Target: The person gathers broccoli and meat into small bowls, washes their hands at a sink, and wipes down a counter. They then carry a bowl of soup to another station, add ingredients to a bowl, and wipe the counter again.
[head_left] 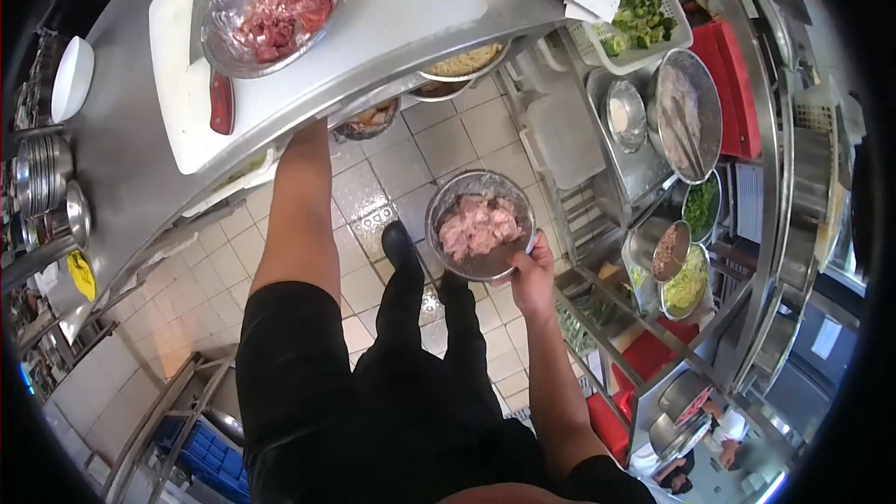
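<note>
My right hand (533, 274) grips the rim of a round metal bowl (447, 259), thumb over the edge. Pale pink pieces of raw meat (481, 226) fill much of this bowl, which I hold above the tiled floor. My left forearm (301, 196) reaches in under the counter's front edge, and the hand itself is hidden there. Close to that arm, below the counter, is a bowl of brownish food (371, 119). On the white cutting board (411, 0) above sit a metal bowl of red raw meat (289, 14) and a cleaver with a red handle (221, 103).
At right, a shelf holds a white basket of green vegetables (644, 14), a large bowl with tongs (686, 103), and bowls of chopped greens (700, 205) and shredded vegetable (686, 285). Stacked metal bowls (42, 173) stand at left. Blue crates (201, 453) sit low at left.
</note>
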Available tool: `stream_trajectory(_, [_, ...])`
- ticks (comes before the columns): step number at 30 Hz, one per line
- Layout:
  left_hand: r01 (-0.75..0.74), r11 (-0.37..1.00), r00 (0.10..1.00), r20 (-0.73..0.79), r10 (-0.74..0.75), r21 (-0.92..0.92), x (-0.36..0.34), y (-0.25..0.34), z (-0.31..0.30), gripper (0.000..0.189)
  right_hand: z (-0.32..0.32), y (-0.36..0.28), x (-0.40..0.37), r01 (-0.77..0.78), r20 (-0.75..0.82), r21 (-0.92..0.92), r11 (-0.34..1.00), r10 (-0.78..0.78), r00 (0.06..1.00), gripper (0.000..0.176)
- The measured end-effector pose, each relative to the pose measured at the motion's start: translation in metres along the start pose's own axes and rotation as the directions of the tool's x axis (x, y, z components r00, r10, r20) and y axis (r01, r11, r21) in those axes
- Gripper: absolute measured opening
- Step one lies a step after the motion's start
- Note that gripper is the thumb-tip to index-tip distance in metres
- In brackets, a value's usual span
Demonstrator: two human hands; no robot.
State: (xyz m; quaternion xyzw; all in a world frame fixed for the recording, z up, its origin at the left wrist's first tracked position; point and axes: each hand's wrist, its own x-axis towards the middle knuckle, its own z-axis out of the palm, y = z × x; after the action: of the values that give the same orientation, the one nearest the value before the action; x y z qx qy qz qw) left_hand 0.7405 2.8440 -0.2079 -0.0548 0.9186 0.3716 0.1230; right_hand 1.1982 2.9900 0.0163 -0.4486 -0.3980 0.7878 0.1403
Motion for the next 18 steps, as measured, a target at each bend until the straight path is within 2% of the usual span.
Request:
stream_trajectory(2, [0.056, 0.987, 0.998, -0.003, -0.058, -0.148, 0.001, 0.002, -0.007, 0.027, 0.001, 0.006, 0.008, 0.018, 0.010, 0.049, 0.999, -0.019, 1.000, 0.023])
stream_trajectory(9, [0.219, 0.798, 0.972, 0.056, -0.228, -0.562, -0.007, 0.019, -0.033, 0.026, 0.013, 0.019, 0.061, -0.007, -0.014, -0.098, 0.995, 0.006, 1.000, 0.015])
stream_trajectory(13, [0.271, 0.678, 0.950, 0.078, -0.301, -0.683, -0.024, 0.039, -0.033, 0.025, 0.018, 0.014, 0.080, -0.030, 0.007, -0.038, 0.999, 0.030, 1.000, 0.013])
stream_trajectory(18, [0.304, 0.510, 0.922, 0.113, -0.371, -0.805, -0.024, 0.055, -0.041, 0.025, 0.031, -0.009, 0.087, -0.016, 0.028, -0.046, 0.999, 0.017, 0.999, 0.015])
